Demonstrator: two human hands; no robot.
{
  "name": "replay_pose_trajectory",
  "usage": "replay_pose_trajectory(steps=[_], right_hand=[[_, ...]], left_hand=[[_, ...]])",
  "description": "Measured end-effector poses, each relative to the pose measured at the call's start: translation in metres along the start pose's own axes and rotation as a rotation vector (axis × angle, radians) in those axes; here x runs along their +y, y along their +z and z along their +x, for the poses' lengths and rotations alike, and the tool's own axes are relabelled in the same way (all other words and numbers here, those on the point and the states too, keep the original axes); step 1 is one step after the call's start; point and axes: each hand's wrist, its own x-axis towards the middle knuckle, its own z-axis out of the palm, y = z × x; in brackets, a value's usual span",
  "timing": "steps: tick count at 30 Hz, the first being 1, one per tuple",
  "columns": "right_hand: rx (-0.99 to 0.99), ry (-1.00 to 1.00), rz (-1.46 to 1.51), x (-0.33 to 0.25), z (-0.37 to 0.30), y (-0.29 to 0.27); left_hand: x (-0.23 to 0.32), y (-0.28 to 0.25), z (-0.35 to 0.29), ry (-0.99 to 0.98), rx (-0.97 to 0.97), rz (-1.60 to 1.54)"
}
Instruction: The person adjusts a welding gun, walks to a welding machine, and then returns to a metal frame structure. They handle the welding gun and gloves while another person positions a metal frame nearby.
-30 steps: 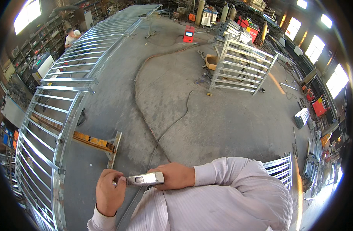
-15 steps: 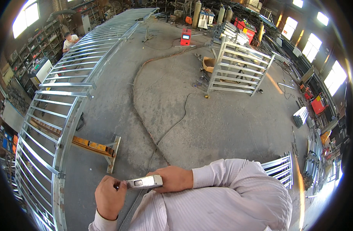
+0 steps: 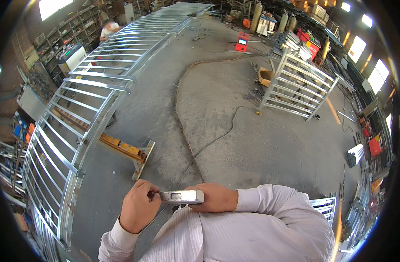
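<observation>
around a big workshop, windows (image 3: 357,49) glow at two o'clock over a scuffed grey floor (image 3: 270,148) that looks hard and dusty. a long metal frame (image 3: 102,76) runs from eight o'clock up to twelve, seemingly resting on a yellow trestle (image 3: 121,146) near nine, and a smaller rack (image 3: 297,86) stands at two. a brown cable (image 3: 181,125) snakes through the middle, so footing there probably wants care. just past six, the right hand (image 3: 215,197) is wrapped round one end of a small silver case (image 3: 184,197). the left hand (image 3: 139,205) curls at its other end; whether thumb and forefinger pinch anything, i cannot tell. good handling likely means a firm right hold, light left fingertips, and the case level, its slot (image 3: 176,196) facing up.
</observation>
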Motion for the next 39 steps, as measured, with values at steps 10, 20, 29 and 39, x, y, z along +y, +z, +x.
replay_pose_trajectory(steps=[10, 20, 29, 39], right_hand=[[0.083, -0.110, -0.047, 0.005, 0.001, 0.006], [0.091, -0.086, -0.055, -0.002, 0.001, 0.003], [0.108, -0.091, -0.048, -0.002, 0.000, 0.000], [0.082, -0.056, -0.006, -0.006, -0.002, -0.004]], left_hand=[[0.001, 0.002, 0.002, 0.113, -0.008, -0.071], [0.007, -0.001, -0.002, 0.014, 0.024, 0.062], [0.002, 0.002, -0.001, 0.075, 0.073, 0.140], [0.003, 0.001, 0.000, 0.084, 0.076, 0.134]])
